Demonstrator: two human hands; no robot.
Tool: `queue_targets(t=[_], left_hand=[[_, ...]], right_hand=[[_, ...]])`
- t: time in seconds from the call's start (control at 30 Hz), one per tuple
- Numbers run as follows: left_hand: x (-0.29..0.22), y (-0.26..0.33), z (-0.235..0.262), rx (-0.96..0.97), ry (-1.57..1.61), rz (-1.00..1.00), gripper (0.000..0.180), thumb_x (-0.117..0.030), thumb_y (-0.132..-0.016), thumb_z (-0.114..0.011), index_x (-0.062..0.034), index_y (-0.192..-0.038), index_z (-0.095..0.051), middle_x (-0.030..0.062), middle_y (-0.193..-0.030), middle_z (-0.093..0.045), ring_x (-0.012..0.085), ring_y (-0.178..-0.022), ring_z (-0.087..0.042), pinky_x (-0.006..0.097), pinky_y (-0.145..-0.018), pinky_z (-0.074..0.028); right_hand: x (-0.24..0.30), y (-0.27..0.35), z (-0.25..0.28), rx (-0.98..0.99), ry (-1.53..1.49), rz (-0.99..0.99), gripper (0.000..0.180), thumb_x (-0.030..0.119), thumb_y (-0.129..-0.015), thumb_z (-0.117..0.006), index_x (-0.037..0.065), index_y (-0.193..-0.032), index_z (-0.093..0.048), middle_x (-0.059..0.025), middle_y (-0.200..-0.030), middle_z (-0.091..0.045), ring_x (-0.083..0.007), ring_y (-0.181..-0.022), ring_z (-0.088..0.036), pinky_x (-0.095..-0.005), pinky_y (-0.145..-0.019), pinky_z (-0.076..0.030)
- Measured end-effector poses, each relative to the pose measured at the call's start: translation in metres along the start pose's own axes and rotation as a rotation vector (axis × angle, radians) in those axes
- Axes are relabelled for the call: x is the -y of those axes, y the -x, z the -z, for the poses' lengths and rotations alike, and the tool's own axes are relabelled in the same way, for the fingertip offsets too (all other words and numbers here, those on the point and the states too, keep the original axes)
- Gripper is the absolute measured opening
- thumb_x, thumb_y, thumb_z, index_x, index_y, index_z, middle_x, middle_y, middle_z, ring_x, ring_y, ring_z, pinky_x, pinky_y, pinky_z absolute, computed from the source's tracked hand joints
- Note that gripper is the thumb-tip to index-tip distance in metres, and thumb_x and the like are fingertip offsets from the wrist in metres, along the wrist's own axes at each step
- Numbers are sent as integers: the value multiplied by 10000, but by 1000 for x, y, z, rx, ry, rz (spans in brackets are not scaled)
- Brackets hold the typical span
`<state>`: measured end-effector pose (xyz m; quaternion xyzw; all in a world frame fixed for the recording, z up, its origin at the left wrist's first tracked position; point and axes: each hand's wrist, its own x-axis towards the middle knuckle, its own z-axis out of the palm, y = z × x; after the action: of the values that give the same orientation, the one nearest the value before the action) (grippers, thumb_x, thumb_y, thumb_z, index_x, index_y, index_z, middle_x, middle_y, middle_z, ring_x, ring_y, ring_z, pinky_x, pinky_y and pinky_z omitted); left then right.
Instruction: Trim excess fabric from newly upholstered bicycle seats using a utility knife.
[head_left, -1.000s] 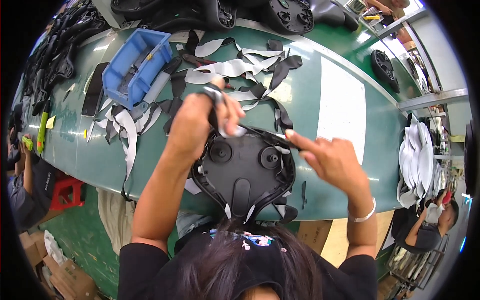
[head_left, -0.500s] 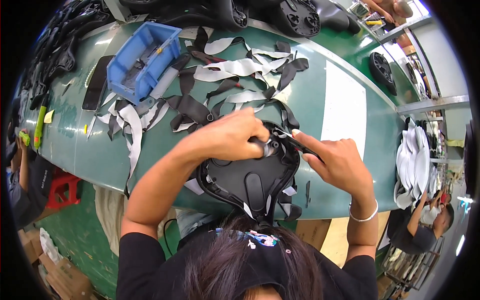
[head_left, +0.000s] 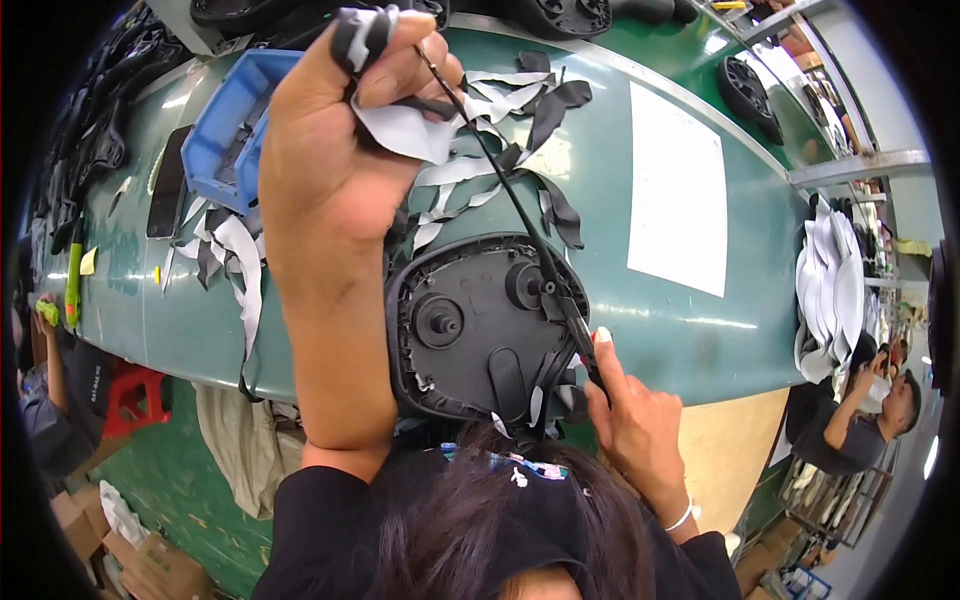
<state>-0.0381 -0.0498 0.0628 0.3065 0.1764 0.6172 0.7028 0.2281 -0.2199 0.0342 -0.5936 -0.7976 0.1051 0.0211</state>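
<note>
A black bicycle seat [head_left: 455, 365] lies underside up at the table's near edge, its narrow end toward me. My left hand [head_left: 340, 150] is raised above the table beyond it, closed on a black and white trim strip [head_left: 404, 135], part of it wound round a finger. A thin dark length of that strip runs taut from the fingers down to the seat's right rim. There my right hand [head_left: 642, 418] grips a dark-handled cutting knife [head_left: 582, 343], its blade against the rim where the strip meets it. White scraps hang along the near right rim.
Cut black and white strips [head_left: 545, 110] lie tangled beyond the seat. A blue bin [head_left: 205, 160] and a dark phone [head_left: 167, 185] stand at the left. White paper [head_left: 680, 190] lies at the right. Co-workers sit at both sides; more black seats [head_left: 570, 15] line the back.
My left hand has gone up and away from the seat, drawing the strip taut. My right hand with the knife has come nearer along the right rim. The seat has turned slightly.
</note>
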Motion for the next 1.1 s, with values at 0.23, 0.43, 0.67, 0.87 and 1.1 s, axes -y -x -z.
queue_targets(t=[0.23, 0.43, 0.67, 0.87, 1.1], left_hand=[[18, 12, -16, 77, 240, -255, 218, -155, -900, -509, -52, -708, -516, 8, -648, -473, 185, -749, -526, 325, -664, -401], [59, 19, 3, 110, -8, 49, 234, -246, -964, -438, -36, -975, -540, 36, -710, -502, 155, -583, -512, 256, -518, -358], [35, 17, 4, 270, 103, -106, 237, -275, -940, -487, -75, -817, -450, 12, -785, -441, 54, -482, -278, 213, -427, -224], [-58, 40, 9, 387, 562, -441, 164, -76, -823, -529, -99, -690, -435, -27, -655, -379, 50, -478, -263, 227, -439, -208], [56, 35, 47, 194, -1496, -394, 22, -82, -780, -634, -68, -793, -625, 64, -745, -582, 237, -673, -553, 325, -623, -437]], right_hand=[[-2, 38, -13, -103, -212, -152, 498, 208, -858, -625, 76, -1317, -485, -122, -714, -643, -293, -509, -592, -379, -448, -426], [-17, 5, 12, -239, -364, -27, 470, 131, -826, -651, 95, -1278, -530, -112, -937, -687, -281, -632, -648, -335, -530, -478], [-5, -7, 20, -20, 137, 51, 539, 179, -824, -649, 138, -1338, -493, -79, -584, -521, -246, -459, -510, -361, -448, -380], [6, 30, 2, 41, 68, -50, 612, 193, -800, -686, 153, -1367, -459, -81, -607, -567, -281, -484, -540, -352, -481, -434], [-22, -3, -36, -323, -770, -231, 767, 164, -756, -766, 59, -1400, -362, -148, -1067, -622, -199, -825, -633, -282, -729, -495]])
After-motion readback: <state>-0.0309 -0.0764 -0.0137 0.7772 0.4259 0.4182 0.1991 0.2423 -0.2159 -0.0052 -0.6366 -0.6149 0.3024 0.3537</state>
